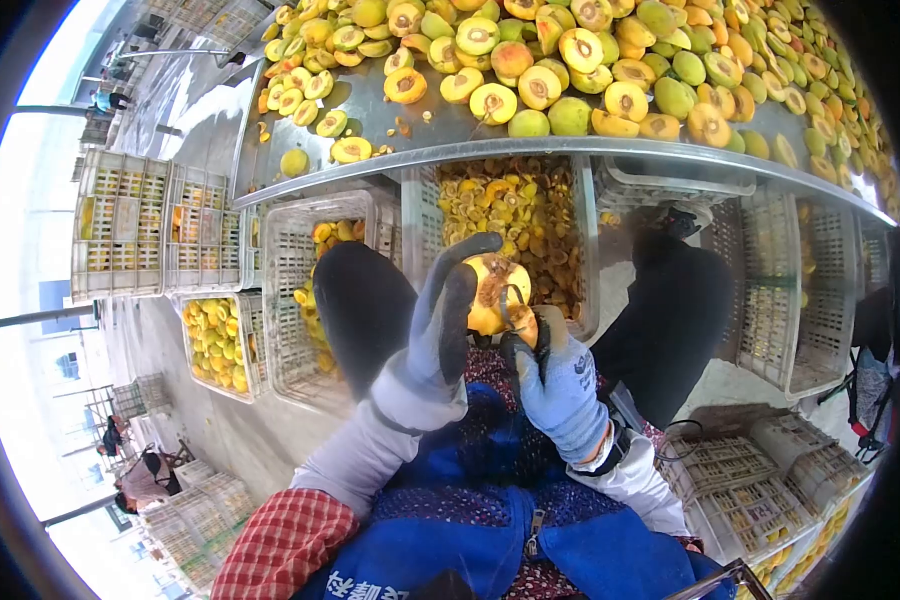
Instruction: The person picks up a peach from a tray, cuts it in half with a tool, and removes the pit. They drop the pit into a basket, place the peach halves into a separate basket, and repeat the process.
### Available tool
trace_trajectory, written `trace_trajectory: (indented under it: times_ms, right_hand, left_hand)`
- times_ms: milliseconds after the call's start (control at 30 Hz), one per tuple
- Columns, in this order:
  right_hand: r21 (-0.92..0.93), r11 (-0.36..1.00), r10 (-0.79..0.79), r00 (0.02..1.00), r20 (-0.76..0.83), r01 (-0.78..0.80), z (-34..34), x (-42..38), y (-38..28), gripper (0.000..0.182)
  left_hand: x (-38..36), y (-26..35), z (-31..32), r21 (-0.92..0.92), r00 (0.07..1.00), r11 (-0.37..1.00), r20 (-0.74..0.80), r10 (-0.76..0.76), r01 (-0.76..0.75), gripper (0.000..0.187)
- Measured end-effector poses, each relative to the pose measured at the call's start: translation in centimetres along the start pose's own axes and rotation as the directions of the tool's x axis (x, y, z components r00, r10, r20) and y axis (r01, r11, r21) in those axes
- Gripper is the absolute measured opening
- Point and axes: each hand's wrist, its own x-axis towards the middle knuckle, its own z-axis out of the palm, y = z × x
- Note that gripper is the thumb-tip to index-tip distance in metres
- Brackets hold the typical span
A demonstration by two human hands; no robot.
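Observation:
My left hand (442, 322), in a grey glove, cups a yellow peach half (492, 290) from the left, with fingers curled over its top. In a blue-grey glove, my right hand (560, 385) grips a small dark pitting tool (518, 318) whose tip is set into the fruit's cut face. Both hands are held above my lap, over my dark-trousered knees. A white crate (580, 250) of pits and scraps stands just beyond the fruit.
A metal table (440, 125) heaped with halved and whole peaches (570, 60) runs across the top. White plastic crates (290, 300), some with peach halves, stand under and left of it, with stacked crates (140, 225) farther left. Other people sit at bottom left (145, 475).

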Motion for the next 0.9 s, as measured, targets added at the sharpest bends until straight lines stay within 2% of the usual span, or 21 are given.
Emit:
trace_trajectory:
  times_ms: [67, 100, 133, 167, 200, 300, 367, 400, 433, 467, 500, 533, 600, 633, 667, 733, 767, 800, 867, 900]
  right_hand:
    - [0.420, 0.901, 0.131, 0.991, -0.032, -0.106, 1.3, -0.8, 1.6, 0.032]
    - [0.644, 0.760, 0.223, 0.966, -0.131, -0.087, 2.8, -1.4, 2.3, 0.040]
    - [0.683, 0.702, 0.293, 0.956, -0.017, -0.203, 2.4, -1.6, 3.3, 0.050]
    - [0.778, 0.575, 0.341, 0.939, 0.052, -0.252, 2.1, -1.4, 3.0, 0.050]
    - [0.852, 0.432, 0.377, 0.918, 0.127, -0.296, 1.9, -1.3, 2.7, 0.050]
    - [0.870, 0.428, 0.339, 0.936, 0.095, -0.244, 2.0, -1.9, 1.8, 0.051]
    - [0.890, 0.400, 0.349, 0.934, 0.073, -0.219, 1.9, -1.8, 2.5, 0.050]
    - [0.908, 0.371, 0.360, 0.931, 0.052, -0.195, 1.5, -1.1, 2.2, 0.049]
    - [0.870, 0.428, 0.352, 0.932, 0.088, -0.244, 0.0, -0.4, 1.4, 0.044]
    - [0.834, 0.511, 0.297, 0.953, 0.057, -0.209, -0.9, -0.1, 1.7, 0.037]
    - [0.718, 0.657, 0.255, 0.964, 0.075, -0.230, -1.8, 0.2, 2.0, 0.035]
    - [0.578, 0.781, 0.218, 0.971, 0.100, -0.235, -2.6, 0.4, 1.9, 0.034]
    - [0.346, 0.934, 0.051, 0.992, 0.119, -0.089, -3.2, 1.0, 0.2, 0.035]
    - [0.254, 0.967, -0.021, 0.999, 0.041, 0.010, -2.6, 1.0, 0.3, 0.035]
    - [0.255, 0.967, -0.025, 0.999, 0.042, 0.013, -2.1, 0.8, 0.5, 0.035]
    - [0.135, 0.991, 0.044, 0.987, -0.155, -0.023, -1.3, -0.2, 0.6, 0.034]
    - [0.213, 0.974, -0.043, 0.989, -0.145, 0.073, -1.4, -0.8, 0.0, 0.035]
    - [0.094, 0.993, -0.062, 0.991, -0.117, 0.073, -0.6, -1.8, 0.6, 0.037]
    - [-0.063, 0.998, -0.034, 0.998, -0.052, 0.031, 0.0, -2.6, -0.2, 0.039]
    - [-0.134, 0.987, -0.096, 0.992, -0.082, 0.085, 0.1, -2.6, -0.4, 0.039]
  left_hand:
    - [-0.5, 0.9, 0.6, -0.058, 1.000, 0.998, 0.011, -0.019, 0.020, 0.035]
    - [-0.8, 1.2, 0.7, -0.058, 1.000, 0.998, 0.012, -0.016, 0.016, 0.035]
    - [-1.2, 1.4, 0.8, 0.033, 0.998, 0.998, 0.046, 0.049, -0.051, 0.034]
    - [-1.5, 1.6, 0.9, 0.122, 0.990, 0.985, 0.086, 0.110, -0.120, 0.033]
    - [-1.7, 1.7, 0.7, 0.121, 0.990, 0.985, 0.089, 0.112, -0.123, 0.033]
    - [-2.1, 1.5, 0.3, 0.195, 0.982, 0.975, 0.172, 0.072, -0.106, 0.037]
    - [-2.2, 0.9, 0.4, 0.246, 0.944, 0.929, 0.251, 0.215, -0.277, 0.041]
    - [-2.3, 1.0, 0.6, 0.244, 0.943, 0.930, 0.253, 0.214, -0.276, 0.041]
    - [-2.2, 1.3, 0.8, 0.173, 0.966, 0.974, 0.237, 0.103, -0.147, 0.044]
    - [-2.2, 1.4, 0.9, 0.101, 0.974, 0.995, 0.227, -0.011, -0.012, 0.046]
    - [-2.0, 1.8, 0.4, -0.018, 0.955, 0.996, 0.284, -0.084, 0.093, 0.047]
    - [-1.5, 2.1, 0.0, -0.016, 0.955, 0.995, 0.284, -0.089, 0.098, 0.047]
    - [-0.6, 2.6, -0.7, 0.088, 0.868, 0.939, 0.360, -0.342, 0.333, 0.044]
    - [-0.5, 2.2, -0.7, 0.135, 0.884, 0.938, 0.313, -0.347, 0.320, 0.041]
    - [-0.5, 2.1, -0.7, 0.135, 0.886, 0.939, 0.312, -0.344, 0.317, 0.041]
    - [-0.5, 1.8, -0.8, -0.060, 0.919, 0.926, 0.163, -0.359, 0.373, 0.039]
    - [-0.6, 1.0, -0.6, -0.139, 0.950, 0.940, 0.066, -0.304, 0.310, 0.038]
    - [-0.9, 0.6, -0.6, -0.139, 0.951, 0.940, 0.065, -0.304, 0.310, 0.038]
    - [-1.5, 0.1, -0.2, 0.005, 0.991, 0.993, 0.073, -0.114, 0.114, 0.037]
    - [-1.9, -0.1, 0.5, -0.044, 0.996, 0.996, 0.044, -0.082, 0.084, 0.037]
